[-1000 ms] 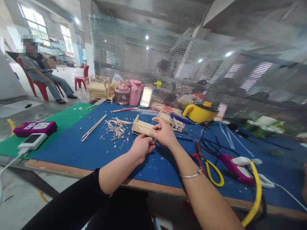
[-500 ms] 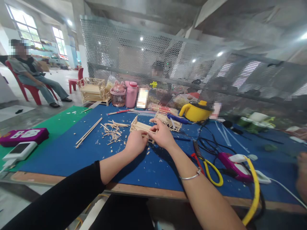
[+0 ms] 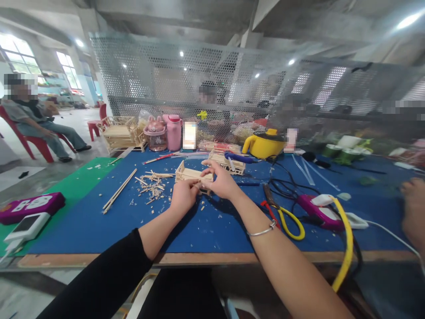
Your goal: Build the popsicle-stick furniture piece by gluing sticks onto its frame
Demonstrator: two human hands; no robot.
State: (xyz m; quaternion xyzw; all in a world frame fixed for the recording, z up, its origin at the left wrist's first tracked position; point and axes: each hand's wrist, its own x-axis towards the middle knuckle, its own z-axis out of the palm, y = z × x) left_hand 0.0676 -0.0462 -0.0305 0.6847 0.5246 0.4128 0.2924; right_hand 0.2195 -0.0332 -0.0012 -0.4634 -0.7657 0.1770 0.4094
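Wooden stick frame (image 3: 190, 173) rests on the blue table (image 3: 99, 221), left hand (image 3: 181, 197) and right hand (image 3: 222, 184) each keeping a pinching grip on its near right end; too hard a squeeze could snap a thin stick.

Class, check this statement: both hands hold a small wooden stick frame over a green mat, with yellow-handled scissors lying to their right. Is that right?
Not quite. The head view shows the left hand and right hand holding the stick frame, but the mat under them is blue, not green. The yellow-handled scissors do lie to their right.
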